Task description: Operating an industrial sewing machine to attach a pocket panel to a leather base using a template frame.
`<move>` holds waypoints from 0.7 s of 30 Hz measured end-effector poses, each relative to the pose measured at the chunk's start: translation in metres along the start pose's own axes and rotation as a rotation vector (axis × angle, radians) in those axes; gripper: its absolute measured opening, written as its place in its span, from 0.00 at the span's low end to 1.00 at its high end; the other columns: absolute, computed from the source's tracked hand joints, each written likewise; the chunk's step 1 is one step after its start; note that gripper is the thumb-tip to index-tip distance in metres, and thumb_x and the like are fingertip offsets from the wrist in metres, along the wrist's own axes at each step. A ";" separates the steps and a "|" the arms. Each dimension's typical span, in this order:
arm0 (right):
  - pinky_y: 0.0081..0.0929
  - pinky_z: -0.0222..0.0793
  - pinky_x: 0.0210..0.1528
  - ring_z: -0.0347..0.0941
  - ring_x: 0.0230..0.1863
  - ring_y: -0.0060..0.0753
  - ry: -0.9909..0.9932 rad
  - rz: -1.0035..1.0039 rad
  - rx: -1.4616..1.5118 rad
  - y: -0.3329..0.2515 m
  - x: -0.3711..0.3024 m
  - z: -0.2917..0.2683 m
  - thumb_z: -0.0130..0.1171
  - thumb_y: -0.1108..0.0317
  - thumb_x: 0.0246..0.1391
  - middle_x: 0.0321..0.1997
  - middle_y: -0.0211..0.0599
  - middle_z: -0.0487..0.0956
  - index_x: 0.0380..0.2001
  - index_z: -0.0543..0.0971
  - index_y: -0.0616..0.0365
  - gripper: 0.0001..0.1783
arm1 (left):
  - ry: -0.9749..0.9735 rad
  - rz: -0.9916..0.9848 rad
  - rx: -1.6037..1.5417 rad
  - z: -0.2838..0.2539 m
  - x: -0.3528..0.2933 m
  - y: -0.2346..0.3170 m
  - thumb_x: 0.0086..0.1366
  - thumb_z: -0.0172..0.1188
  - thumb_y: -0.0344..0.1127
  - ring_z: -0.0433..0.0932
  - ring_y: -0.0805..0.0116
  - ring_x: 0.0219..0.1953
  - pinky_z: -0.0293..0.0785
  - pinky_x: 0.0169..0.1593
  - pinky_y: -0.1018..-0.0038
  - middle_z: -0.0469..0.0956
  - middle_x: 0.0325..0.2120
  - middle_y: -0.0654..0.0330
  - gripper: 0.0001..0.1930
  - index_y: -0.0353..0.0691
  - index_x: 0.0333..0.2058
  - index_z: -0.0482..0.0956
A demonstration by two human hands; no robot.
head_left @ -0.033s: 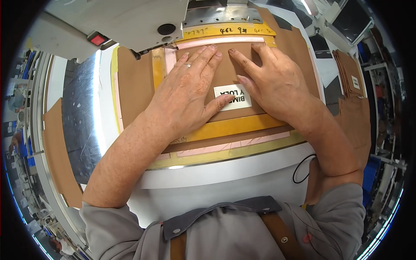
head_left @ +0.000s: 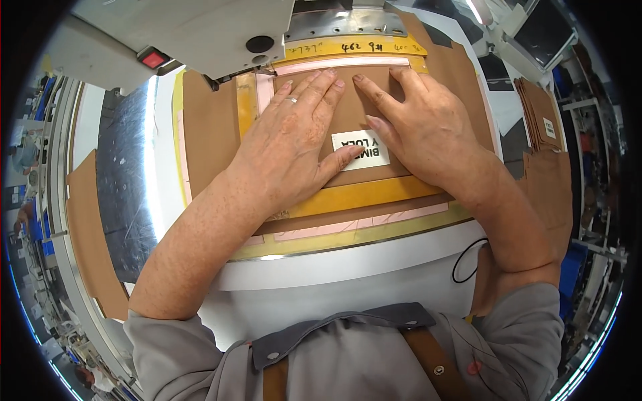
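Observation:
A flat brown panel [head_left: 351,110] lies within a yellow frame [head_left: 368,193]. It bears a white label [head_left: 376,142] with black print that reads upside down. My left hand [head_left: 287,134] rests flat on the panel's left part, fingers stretched toward the far edge, a ring on one finger. Its thumb reaches onto the label. On the right part lies my right hand [head_left: 431,120], its fingers apart and fingertips touching the panel, thumb just above the label. Neither hand grips anything. A pinkish-white strip [head_left: 348,65] runs along the panel's far side.
A grey machine head [head_left: 200,33] with a red switch [head_left: 154,59] overhangs at the upper left, its needle area near my left fingertips. Folded brown pieces [head_left: 538,113] are stacked at right. Another brown sheet [head_left: 93,234] hangs at left beside a shiny metal plate [head_left: 127,187].

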State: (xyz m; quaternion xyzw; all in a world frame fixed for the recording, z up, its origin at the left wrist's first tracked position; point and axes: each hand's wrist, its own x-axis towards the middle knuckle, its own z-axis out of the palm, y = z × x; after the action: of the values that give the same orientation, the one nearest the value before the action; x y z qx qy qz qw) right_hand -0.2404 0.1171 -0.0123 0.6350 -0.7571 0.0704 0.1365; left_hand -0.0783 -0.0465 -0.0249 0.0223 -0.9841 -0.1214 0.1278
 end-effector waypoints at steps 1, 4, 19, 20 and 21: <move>0.37 0.76 0.46 0.77 0.43 0.39 0.002 -0.004 0.001 -0.001 0.002 0.000 0.65 0.59 0.59 0.46 0.42 0.76 0.60 0.77 0.47 0.26 | 0.009 -0.004 0.008 0.000 0.001 0.001 0.67 0.63 0.52 0.65 0.46 0.68 0.61 0.72 0.54 0.65 0.66 0.44 0.38 0.31 0.66 0.66; 0.31 0.75 0.33 0.77 0.32 0.32 0.022 -0.018 -0.062 -0.002 0.005 0.000 0.63 0.50 0.61 0.32 0.38 0.75 0.58 0.79 0.47 0.26 | 0.019 -0.018 0.025 -0.002 -0.001 0.000 0.67 0.64 0.51 0.68 0.45 0.66 0.65 0.69 0.56 0.66 0.65 0.44 0.36 0.29 0.64 0.68; 0.31 0.72 0.38 0.75 0.23 0.30 0.024 -0.051 -0.156 -0.003 0.011 0.003 0.57 0.43 0.65 0.30 0.38 0.76 0.59 0.79 0.49 0.28 | 0.003 -0.102 0.268 -0.014 -0.017 0.003 0.69 0.58 0.60 0.75 0.57 0.60 0.58 0.68 0.51 0.71 0.63 0.50 0.33 0.42 0.63 0.75; 0.31 0.72 0.37 0.75 0.23 0.30 0.034 -0.056 -0.155 -0.003 0.011 0.004 0.57 0.43 0.65 0.30 0.38 0.76 0.58 0.79 0.49 0.28 | 0.012 -0.107 0.282 -0.014 -0.018 0.003 0.69 0.58 0.60 0.75 0.57 0.60 0.58 0.68 0.51 0.71 0.63 0.50 0.33 0.42 0.63 0.75; 0.31 0.71 0.37 0.75 0.23 0.30 0.044 -0.062 -0.154 -0.004 0.011 0.004 0.57 0.43 0.65 0.30 0.38 0.77 0.58 0.79 0.49 0.28 | 0.012 -0.108 0.282 -0.015 -0.017 0.004 0.69 0.58 0.60 0.75 0.57 0.60 0.58 0.68 0.51 0.71 0.63 0.50 0.33 0.42 0.63 0.75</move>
State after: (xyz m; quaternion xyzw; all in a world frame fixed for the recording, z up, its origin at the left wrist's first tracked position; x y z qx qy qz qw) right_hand -0.2391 0.1051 -0.0137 0.6441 -0.7370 0.0216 0.2037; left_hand -0.0576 -0.0452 -0.0142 0.0935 -0.9880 0.0115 0.1224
